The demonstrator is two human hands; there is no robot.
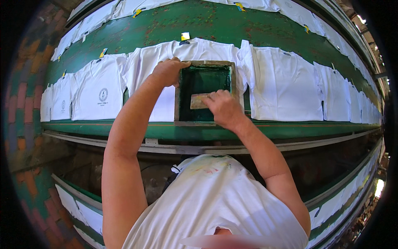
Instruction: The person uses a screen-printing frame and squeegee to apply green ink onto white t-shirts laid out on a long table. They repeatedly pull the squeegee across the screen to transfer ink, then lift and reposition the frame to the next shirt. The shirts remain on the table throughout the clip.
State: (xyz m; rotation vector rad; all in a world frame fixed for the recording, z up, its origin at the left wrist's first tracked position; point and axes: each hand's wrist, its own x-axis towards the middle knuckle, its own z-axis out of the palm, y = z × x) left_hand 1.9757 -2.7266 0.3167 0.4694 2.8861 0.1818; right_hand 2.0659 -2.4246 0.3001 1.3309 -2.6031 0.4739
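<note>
A wooden-framed printing screen (177,106) with dark green mesh lies on the front of a white T-shirt (207,49), hiding the middle of it. My left hand (167,71) grips the frame's far left corner, with the thumb and fingers along its edge. Inside the frame, my right hand (224,108) is closed around a squeegee (199,101) with a worn, light-coloured handle. The squeegee sits near the middle of the mesh; its lower edge against the mesh is hard to make out.
On the left lies a white T-shirt (99,88) printed with a dark round emblem. A plain white T-shirt (286,85) lies to the right, with several more beyond. The green table (166,31) has a rail (248,150) along its near side. Small yellow-and-blue tags (185,36) stick up at the collars.
</note>
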